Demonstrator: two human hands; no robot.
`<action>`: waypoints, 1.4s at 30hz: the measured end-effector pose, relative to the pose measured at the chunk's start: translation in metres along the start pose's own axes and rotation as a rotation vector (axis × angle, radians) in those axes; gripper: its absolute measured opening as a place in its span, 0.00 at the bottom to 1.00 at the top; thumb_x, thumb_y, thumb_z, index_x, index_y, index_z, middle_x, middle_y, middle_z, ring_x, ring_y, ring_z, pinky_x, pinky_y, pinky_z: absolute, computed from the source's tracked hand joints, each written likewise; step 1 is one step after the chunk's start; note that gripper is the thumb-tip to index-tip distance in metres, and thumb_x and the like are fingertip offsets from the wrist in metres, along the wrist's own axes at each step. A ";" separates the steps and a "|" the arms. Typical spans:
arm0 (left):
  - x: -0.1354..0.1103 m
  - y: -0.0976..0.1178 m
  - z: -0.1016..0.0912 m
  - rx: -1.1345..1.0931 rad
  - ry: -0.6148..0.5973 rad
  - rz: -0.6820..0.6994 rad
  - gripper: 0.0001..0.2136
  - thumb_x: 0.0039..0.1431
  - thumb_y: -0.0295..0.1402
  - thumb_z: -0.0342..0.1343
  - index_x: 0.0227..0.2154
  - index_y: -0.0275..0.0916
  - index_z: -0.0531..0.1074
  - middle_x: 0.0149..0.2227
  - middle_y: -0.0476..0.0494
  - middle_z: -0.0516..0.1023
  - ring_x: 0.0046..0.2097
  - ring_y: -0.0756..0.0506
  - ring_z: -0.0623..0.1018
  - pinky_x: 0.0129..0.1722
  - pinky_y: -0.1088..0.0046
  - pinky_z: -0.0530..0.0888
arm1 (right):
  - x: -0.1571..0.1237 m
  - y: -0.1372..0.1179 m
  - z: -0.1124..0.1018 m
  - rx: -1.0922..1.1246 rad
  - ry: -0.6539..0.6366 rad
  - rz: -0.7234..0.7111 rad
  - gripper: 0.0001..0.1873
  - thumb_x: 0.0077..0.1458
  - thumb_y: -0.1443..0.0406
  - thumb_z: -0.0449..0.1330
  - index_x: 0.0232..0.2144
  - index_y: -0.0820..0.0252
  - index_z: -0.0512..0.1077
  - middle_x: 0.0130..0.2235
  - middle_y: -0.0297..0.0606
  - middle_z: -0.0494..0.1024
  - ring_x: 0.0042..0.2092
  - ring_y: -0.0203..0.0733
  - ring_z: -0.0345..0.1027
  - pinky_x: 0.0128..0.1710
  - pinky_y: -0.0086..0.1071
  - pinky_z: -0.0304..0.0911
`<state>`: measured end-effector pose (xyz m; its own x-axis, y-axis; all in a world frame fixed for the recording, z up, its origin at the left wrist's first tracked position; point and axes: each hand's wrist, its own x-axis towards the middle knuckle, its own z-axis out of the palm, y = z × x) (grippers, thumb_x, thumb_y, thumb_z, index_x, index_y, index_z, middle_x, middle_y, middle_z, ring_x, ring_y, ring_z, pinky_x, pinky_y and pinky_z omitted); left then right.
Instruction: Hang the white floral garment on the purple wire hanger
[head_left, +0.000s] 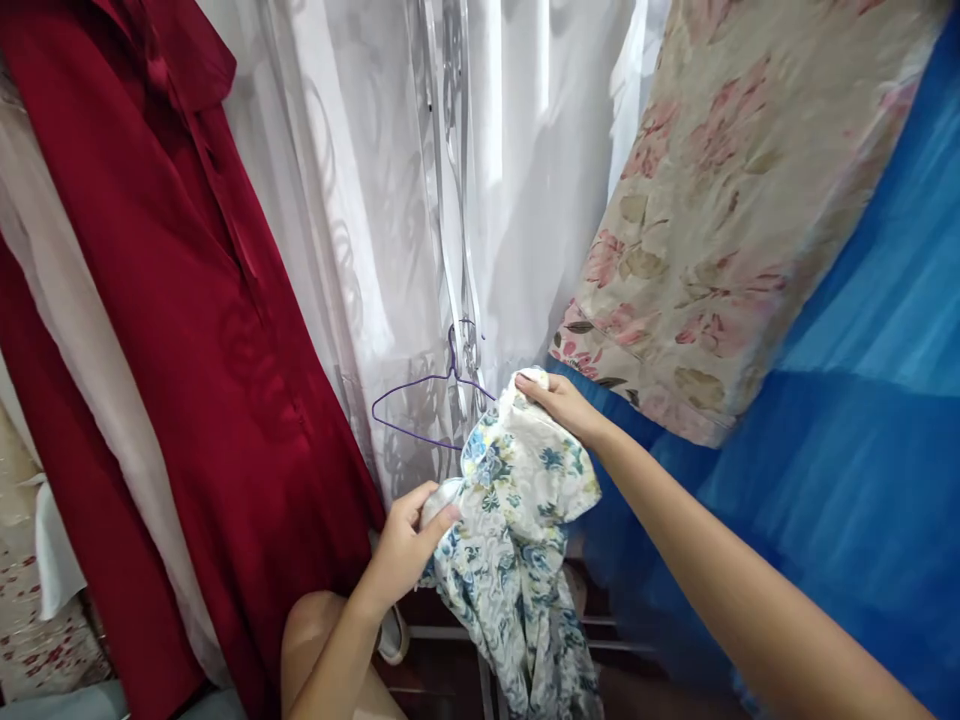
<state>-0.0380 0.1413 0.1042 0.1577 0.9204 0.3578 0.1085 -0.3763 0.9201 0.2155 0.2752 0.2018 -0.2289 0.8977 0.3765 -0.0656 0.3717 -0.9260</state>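
Both my hands hold a white dress [517, 540] printed with blue and yellow flowers. My left hand [411, 540] pinches its neckline edge on the left, thumb on top. My right hand [559, 405] grips the cloth higher up, near the shoulder or sleeve. A thin purple clothes hanger [409, 432] hangs just behind the dress; its left end is bare, while its right end is hidden by the cloth. The dress hangs down from my hands, and its lower part runs out of view at the bottom.
Red garments [247, 330] hang at the left. At the right hang a beige cloth with pink flowers [697, 270] and a blue garment [847, 440]. White straps [450, 230] run down before a white curtain [517, 200]. A bent knee [315, 620] is at lower left.
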 end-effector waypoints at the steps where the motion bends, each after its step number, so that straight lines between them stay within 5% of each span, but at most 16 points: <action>1: 0.001 0.000 -0.008 -0.004 0.025 0.011 0.12 0.60 0.41 0.58 0.34 0.36 0.72 0.30 0.49 0.69 0.32 0.49 0.67 0.32 0.76 0.65 | 0.003 0.000 0.008 0.023 -0.040 0.017 0.22 0.44 0.48 0.68 0.27 0.62 0.72 0.24 0.31 0.73 0.24 0.34 0.63 0.26 0.28 0.58; 7: -0.003 -0.039 -0.058 0.183 0.061 -0.007 0.12 0.54 0.41 0.63 0.25 0.38 0.74 0.26 0.48 0.69 0.30 0.47 0.68 0.31 0.75 0.65 | -0.007 -0.002 0.029 0.161 -0.182 0.147 0.18 0.42 0.57 0.72 0.33 0.61 0.75 0.26 0.31 0.76 0.25 0.35 0.67 0.26 0.27 0.60; 11: 0.015 -0.068 -0.095 0.247 0.147 0.049 0.09 0.41 0.34 0.72 0.21 0.41 0.75 0.29 0.45 0.75 0.38 0.42 0.74 0.43 0.72 0.70 | -0.005 -0.006 0.027 0.168 -0.229 0.223 0.20 0.42 0.61 0.71 0.40 0.61 0.77 0.32 0.35 0.80 0.30 0.38 0.72 0.30 0.27 0.64; 19: 0.109 -0.029 -0.153 0.092 0.298 0.032 0.08 0.48 0.20 0.62 0.23 0.39 0.73 0.27 0.48 0.75 0.36 0.45 0.73 0.43 0.74 0.69 | -0.005 -0.021 0.030 0.171 -0.261 0.283 0.14 0.44 0.65 0.68 0.36 0.61 0.76 0.31 0.37 0.81 0.32 0.43 0.75 0.33 0.32 0.69; 25: 0.125 -0.030 -0.151 0.158 0.355 0.117 0.08 0.49 0.18 0.60 0.27 0.39 0.71 0.27 0.49 0.73 0.31 0.47 0.71 0.39 0.76 0.66 | -0.007 -0.015 0.035 0.177 -0.279 0.301 0.14 0.46 0.65 0.65 0.39 0.61 0.76 0.37 0.42 0.83 0.36 0.47 0.77 0.37 0.36 0.71; 30: 0.117 -0.032 -0.143 0.186 0.427 0.172 0.22 0.46 0.13 0.56 0.43 0.41 0.74 0.32 0.47 0.75 0.35 0.45 0.73 0.44 0.74 0.65 | -0.006 -0.011 0.031 0.262 -0.298 0.369 0.17 0.45 0.67 0.65 0.40 0.63 0.76 0.36 0.44 0.83 0.35 0.50 0.78 0.38 0.39 0.73; 33: 0.119 -0.022 -0.144 0.122 0.482 0.176 0.20 0.44 0.12 0.55 0.35 0.41 0.78 0.31 0.44 0.76 0.42 0.41 0.73 0.51 0.70 0.65 | -0.008 -0.014 0.028 0.258 -0.305 0.391 0.17 0.46 0.67 0.64 0.42 0.62 0.76 0.37 0.45 0.83 0.35 0.50 0.78 0.38 0.38 0.73; 36: 0.124 -0.005 -0.147 0.221 0.367 0.265 0.17 0.43 0.12 0.53 0.27 0.41 0.78 0.34 0.42 0.77 0.46 0.40 0.72 0.53 0.69 0.65 | -0.010 -0.019 0.026 0.211 -0.329 0.421 0.16 0.48 0.64 0.65 0.41 0.63 0.77 0.38 0.46 0.83 0.36 0.50 0.78 0.39 0.39 0.72; 39: 0.126 0.015 -0.143 0.286 0.242 0.309 0.16 0.46 0.14 0.52 0.30 0.39 0.79 0.36 0.43 0.77 0.43 0.43 0.73 0.48 0.72 0.67 | -0.013 -0.023 0.024 0.078 -0.359 0.354 0.17 0.49 0.61 0.67 0.41 0.63 0.77 0.41 0.45 0.82 0.39 0.49 0.76 0.40 0.37 0.71; 42: 0.121 0.032 -0.134 0.131 0.301 0.242 0.19 0.49 0.17 0.54 0.42 0.39 0.77 0.35 0.45 0.76 0.31 0.49 0.72 0.34 0.77 0.67 | -0.017 -0.018 0.013 -0.138 -0.260 0.165 0.21 0.45 0.57 0.71 0.41 0.61 0.76 0.39 0.41 0.81 0.36 0.43 0.73 0.34 0.31 0.67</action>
<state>-0.1471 0.2551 0.1979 -0.0980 0.7862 0.6102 0.2308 -0.5785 0.7823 0.2079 0.2501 0.2111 -0.4667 0.8647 0.1857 0.1209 0.2704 -0.9551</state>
